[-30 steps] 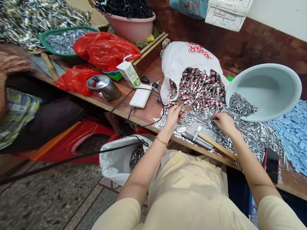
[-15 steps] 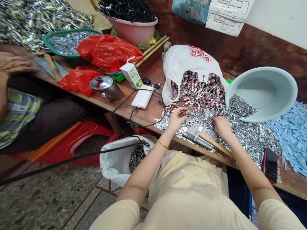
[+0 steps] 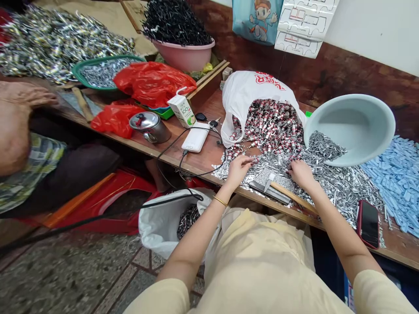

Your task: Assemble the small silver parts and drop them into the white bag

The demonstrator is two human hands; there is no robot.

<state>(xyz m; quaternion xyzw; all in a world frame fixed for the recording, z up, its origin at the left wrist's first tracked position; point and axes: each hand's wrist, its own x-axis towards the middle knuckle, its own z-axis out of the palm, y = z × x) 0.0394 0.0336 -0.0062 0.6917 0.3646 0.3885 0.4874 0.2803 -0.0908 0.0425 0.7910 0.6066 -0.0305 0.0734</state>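
Note:
My left hand (image 3: pixel 238 169) pinches a small red-and-silver part at the edge of the pile spilling from a white plastic bag (image 3: pixel 248 89). Its fingers are curled closed around the part. My right hand (image 3: pixel 299 172) rests knuckles-up on the heap of small silver metal pieces (image 3: pixel 340 185), fingers bent into them; what it holds is hidden. Between the two hands lies a small hammer (image 3: pixel 281 189) on a grey stone slab (image 3: pixel 273 178).
A pale blue basin (image 3: pixel 356 126) tips silver parts out at the right, beside blue plastic pieces (image 3: pixel 397 179) and a phone (image 3: pixel 369 223). A power bank (image 3: pixel 195 137), drink carton (image 3: pixel 181 109), steel pot (image 3: pixel 149 126) and red bags (image 3: pixel 152 80) sit left. Another person's arm (image 3: pixel 18 117) is at far left. A white bag (image 3: pixel 163 218) hangs below the bench.
My left hand has drawn a part out of the red-and-silver pile toward the bench edge. My right hand shifted slightly left and nearer. The view tilted upward.

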